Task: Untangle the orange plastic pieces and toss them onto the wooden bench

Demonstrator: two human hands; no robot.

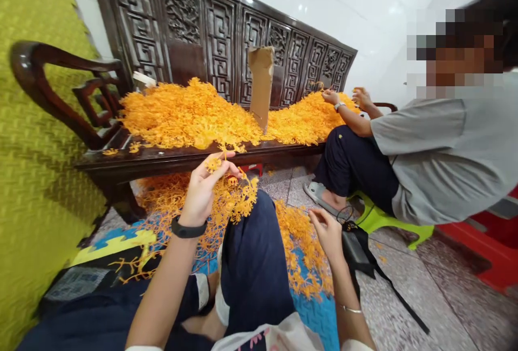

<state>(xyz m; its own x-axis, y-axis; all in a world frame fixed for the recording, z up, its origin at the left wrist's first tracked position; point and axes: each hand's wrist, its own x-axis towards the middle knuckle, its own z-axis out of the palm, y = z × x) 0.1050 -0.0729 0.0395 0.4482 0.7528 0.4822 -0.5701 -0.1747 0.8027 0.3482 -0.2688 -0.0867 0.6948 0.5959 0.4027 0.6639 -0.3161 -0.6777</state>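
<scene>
Pinched in the fingers of my left hand [205,181] is a bunch of orange plastic flower sprigs [243,200], hanging above my raised knee. My right hand [328,232] is apart from it, to the right of the knee, thumb and fingers drawn together; whatever lies between the fingertips is too small to make out. In front, a large heap of orange flower pieces [182,114] covers the left part of the dark wooden bench [178,159]. A pile of orange stems [170,194] lies on the floor below, and more orange pieces [305,251] sit right of my knee.
An upright cardboard piece [261,87] divides the bench heap from a second orange heap [301,122]. At right, a person in a grey shirt [437,146] sits on a green stool [378,221], hands over that heap. A black bag with a strap [358,251] lies beside my right hand.
</scene>
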